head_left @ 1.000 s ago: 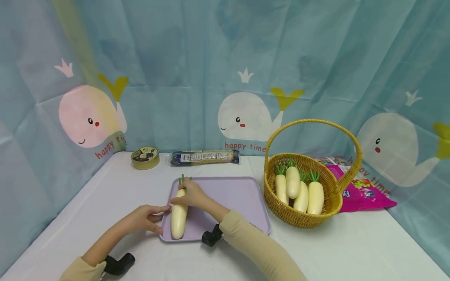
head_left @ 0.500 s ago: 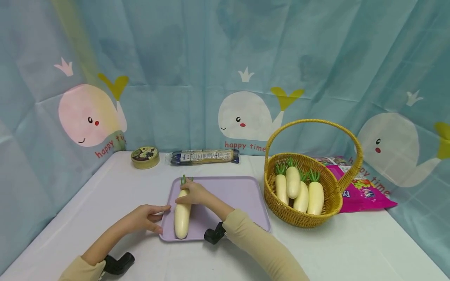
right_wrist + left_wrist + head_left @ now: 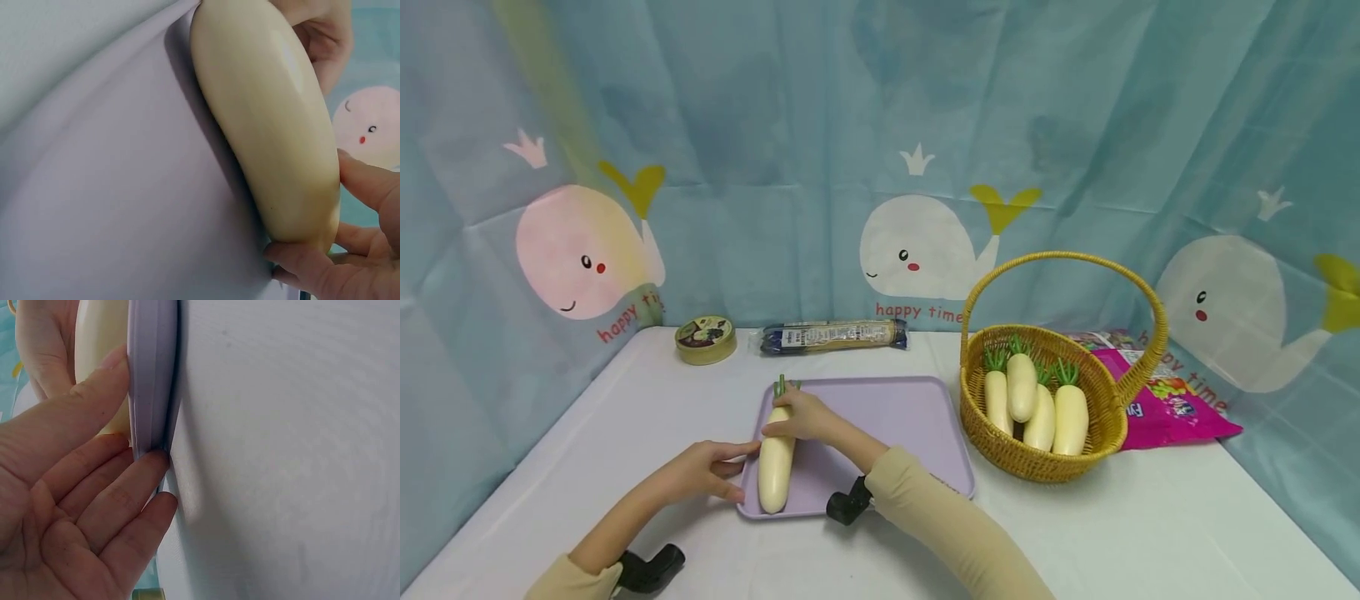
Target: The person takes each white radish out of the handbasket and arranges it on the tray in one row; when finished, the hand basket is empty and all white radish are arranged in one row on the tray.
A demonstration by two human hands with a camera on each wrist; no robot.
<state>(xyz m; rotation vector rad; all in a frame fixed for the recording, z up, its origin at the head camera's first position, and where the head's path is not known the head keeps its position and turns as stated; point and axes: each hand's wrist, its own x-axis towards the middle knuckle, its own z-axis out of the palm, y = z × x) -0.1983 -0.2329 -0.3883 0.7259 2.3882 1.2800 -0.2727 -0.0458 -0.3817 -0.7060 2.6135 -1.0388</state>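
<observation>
White radish (image 3: 777,475) lies, in the head view, along the left side of a purple tray (image 3: 887,417), leafy end pointing away from the person. The right hand (image 3: 799,414) has its thumb and fingers curled round that end, covering part of it, and the right sleeve (image 3: 958,525) crosses the tray's near edge and hides some of it. The left hand (image 3: 696,472), fingers loosely spread, touches the tray's left rim. To the right stands a basket (image 3: 1037,469) with four more radishes (image 3: 1039,423); its tall handle rises partly in front of a pink packet (image 3: 1172,412). Behind the tray are a round tin (image 3: 705,340) and a long package (image 3: 835,335). The basket is woven and golden, the package wrapping clear and crinkled, the tray flat with rounded corners, the backdrop (image 3: 760,167) creased cloth printed with whales.

From the left wrist, the left thumb rests against the tray's smooth rim, some fingertips meeting it further along; the radish shows pale behind the thumb.

From the right wrist, the radish appears glossy and plump, the right thumb and fingers holding its leafy end. Whether it rests fully on the tray I cannot tell.
</observation>
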